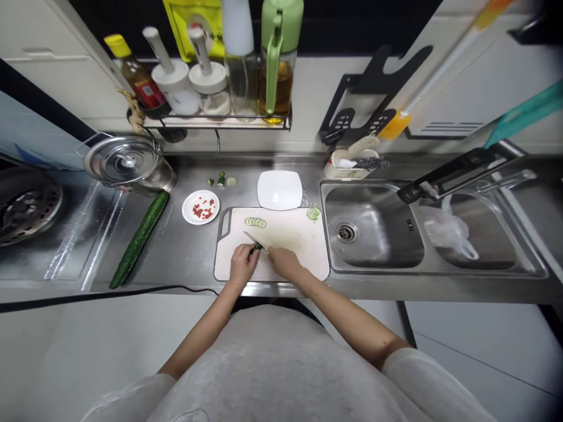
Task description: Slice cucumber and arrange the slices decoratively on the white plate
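My right hand (284, 261) is closed around the handle of a small knife (254, 239) whose blade points up and left. Under the blade, the fingers of my left hand (243, 262) press on a short dark-green piece of cucumber (255, 248), mostly hidden by them. Both hands are over the lower middle of a white cutting board (290, 228) with a grey edge. Above the left hand, a row of overlapping cucumber slices (255, 223) lies on the board. More cucumber slices (313, 213) sit in its upper right corner.
Behind the board is a white square plate (280, 190). To its left are cucumber scraps (221, 180), a round plate (189, 210) with red bits, a whole cucumber (139, 240) and a lidded steel pot (125, 161). A double sink (373, 265) lies right; a bottle rack (215, 124) hangs above.
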A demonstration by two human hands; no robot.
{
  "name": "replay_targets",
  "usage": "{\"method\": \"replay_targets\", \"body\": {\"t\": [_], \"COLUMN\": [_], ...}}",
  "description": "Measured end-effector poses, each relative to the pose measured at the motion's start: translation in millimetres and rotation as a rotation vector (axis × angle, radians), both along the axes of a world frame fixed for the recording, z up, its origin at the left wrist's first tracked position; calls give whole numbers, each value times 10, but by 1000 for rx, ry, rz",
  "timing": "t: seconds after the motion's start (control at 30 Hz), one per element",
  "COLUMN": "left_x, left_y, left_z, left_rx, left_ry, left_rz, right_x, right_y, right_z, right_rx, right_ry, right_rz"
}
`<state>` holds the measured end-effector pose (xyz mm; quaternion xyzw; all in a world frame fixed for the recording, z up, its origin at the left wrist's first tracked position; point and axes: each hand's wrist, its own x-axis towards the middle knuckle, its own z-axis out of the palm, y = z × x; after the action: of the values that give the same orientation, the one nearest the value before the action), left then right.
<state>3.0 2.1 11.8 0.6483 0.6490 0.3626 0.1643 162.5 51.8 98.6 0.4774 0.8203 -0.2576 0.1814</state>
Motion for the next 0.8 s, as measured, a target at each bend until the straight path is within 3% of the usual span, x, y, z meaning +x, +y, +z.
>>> {"method": "replay_targets", "body": {"t": [0.17, 0.27, 0.4, 0.53, 0.67, 0.8], "left_x": [41, 22, -143, -370, -489, -514], "left_y": [-44, -8, 202, 487, 670, 715], "left_z": [7, -19, -15, 12, -9, -40], "left_rx": [-43, -50, -54, -67, -86, -93], "left_ry": [-18, -108, -242, -233, -159, -96], "left_rz": [56, 185, 442, 623, 648, 631], "right_x": [270, 464, 651, 717, 717, 709], "right_y": [-34, -102, -215, -304, -324, -305], "right_z": [127, 162, 161, 143, 139, 154], "right_rx": [53, 97, 133, 154, 196, 207], "right_ry": [-61, -102, -120, -129, -141, -140], "right_rz": [-94, -163, -210, -225, -210, -199]}}
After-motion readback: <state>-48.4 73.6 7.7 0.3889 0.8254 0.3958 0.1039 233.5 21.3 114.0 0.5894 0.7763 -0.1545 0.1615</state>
